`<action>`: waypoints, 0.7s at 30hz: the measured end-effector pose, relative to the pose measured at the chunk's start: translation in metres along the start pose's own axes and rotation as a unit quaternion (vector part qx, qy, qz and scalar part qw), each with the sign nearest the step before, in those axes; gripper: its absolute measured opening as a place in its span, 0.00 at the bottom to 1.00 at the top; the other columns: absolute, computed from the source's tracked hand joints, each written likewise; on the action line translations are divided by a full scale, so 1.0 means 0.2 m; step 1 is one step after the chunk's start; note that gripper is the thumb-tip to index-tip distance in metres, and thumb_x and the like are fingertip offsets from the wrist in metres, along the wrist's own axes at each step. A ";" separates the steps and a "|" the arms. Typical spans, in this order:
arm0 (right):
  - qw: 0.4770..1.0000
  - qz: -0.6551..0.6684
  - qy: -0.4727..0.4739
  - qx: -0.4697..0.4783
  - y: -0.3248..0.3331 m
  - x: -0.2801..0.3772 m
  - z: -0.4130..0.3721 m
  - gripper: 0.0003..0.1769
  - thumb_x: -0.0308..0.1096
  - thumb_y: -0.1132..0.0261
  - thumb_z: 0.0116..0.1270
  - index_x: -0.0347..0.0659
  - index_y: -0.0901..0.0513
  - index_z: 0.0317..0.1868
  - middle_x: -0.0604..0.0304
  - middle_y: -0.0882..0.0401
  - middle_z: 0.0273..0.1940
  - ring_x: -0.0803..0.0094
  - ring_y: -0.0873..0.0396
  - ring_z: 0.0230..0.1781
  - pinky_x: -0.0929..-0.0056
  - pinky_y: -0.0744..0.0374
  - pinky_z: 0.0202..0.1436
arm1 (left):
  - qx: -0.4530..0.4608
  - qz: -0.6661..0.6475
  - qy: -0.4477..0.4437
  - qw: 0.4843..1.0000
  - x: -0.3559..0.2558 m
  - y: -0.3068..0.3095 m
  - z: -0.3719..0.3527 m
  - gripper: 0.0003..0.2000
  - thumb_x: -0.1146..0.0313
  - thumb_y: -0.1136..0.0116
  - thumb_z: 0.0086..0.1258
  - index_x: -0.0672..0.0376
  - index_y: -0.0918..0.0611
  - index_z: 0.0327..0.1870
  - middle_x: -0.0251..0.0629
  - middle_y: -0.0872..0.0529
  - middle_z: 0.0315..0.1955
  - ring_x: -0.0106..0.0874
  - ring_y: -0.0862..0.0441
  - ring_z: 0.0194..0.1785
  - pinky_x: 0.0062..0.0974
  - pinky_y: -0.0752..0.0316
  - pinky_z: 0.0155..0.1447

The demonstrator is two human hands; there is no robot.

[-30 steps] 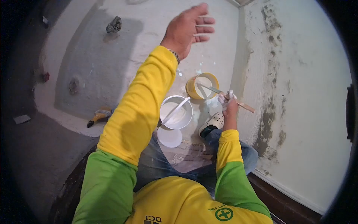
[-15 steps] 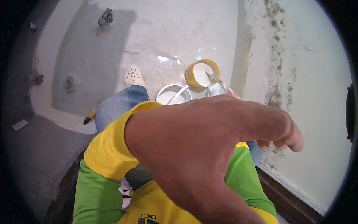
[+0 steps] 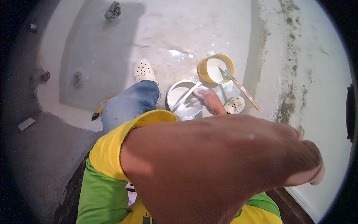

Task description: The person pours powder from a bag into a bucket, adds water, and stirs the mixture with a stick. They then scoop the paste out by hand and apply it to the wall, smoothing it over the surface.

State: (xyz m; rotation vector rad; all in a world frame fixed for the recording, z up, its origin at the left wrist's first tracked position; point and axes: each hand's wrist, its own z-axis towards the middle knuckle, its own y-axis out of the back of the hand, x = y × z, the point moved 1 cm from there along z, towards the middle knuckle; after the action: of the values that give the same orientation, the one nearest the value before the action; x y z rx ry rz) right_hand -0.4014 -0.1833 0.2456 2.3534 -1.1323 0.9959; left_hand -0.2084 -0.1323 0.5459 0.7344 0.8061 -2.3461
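Note:
My left forearm and the back of my left hand [image 3: 257, 153] fill the front of the view, very close to the camera. That hand reaches right, towards the wall, with its fingers bent down and mostly hidden behind it. Beneath the arm, my right hand [image 3: 209, 100], its fingers smeared white, grips the right rim of a white bucket [image 3: 189, 112] beside the white handle [image 3: 184, 98]. Just beyond stands a yellow bucket [image 3: 203, 71] of white paint-like liquid. A flat wooden stirring stick [image 3: 242, 89] leans out of it over the rim, untouched.
My feet in pale clogs [image 3: 144, 70] are on the stained floor around the buckets. To the right rises a pale wall [image 3: 320, 89] with dark patches along its base. Farther off lie a crumpled grey rag [image 3: 113, 10] and, at left, a small pale block [image 3: 26, 124].
My right hand has let go of the stirring stick and moved left to the white bucket. My left hand has moved slightly right, its fingers bending further down. The view has shifted.

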 end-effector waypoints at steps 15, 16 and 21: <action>0.869 -0.470 0.144 0.065 -0.42 -0.46 0.41 0.17 0.39 0.41 0.59 0.36 0.19 0.42 0.42 0.19 0.43 0.45 0.23 0.47 0.54 0.24 0.52 | -0.059 0.004 0.015 0.998 0.03 0.04 -0.02 0.28 0.54 0.38 0.62 0.67 0.27 0.56 0.43 0.19 0.46 0.33 0.20 0.47 0.28 0.27 0.53; 0.864 -0.473 0.157 0.070 -0.41 -0.49 0.39 0.16 0.40 0.41 0.59 0.36 0.19 0.42 0.42 0.19 0.43 0.45 0.22 0.47 0.54 0.24 0.51 | -0.062 0.004 0.016 0.998 0.03 0.04 -0.02 0.28 0.54 0.38 0.62 0.67 0.27 0.56 0.42 0.18 0.46 0.33 0.20 0.47 0.28 0.27 0.53; 0.849 -0.481 0.203 0.078 -0.32 -0.58 0.35 0.16 0.40 0.41 0.59 0.37 0.18 0.40 0.43 0.19 0.42 0.47 0.22 0.45 0.54 0.23 0.50 | -0.071 0.000 0.025 0.997 0.04 0.04 0.00 0.27 0.55 0.38 0.62 0.67 0.26 0.55 0.41 0.18 0.45 0.31 0.19 0.46 0.26 0.26 0.51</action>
State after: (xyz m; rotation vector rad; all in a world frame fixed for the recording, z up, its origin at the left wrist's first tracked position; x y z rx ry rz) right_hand -0.3704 -0.1201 0.1133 2.1914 0.3198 1.0850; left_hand -0.2094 -0.1394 0.5380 0.7351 0.9830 -2.2514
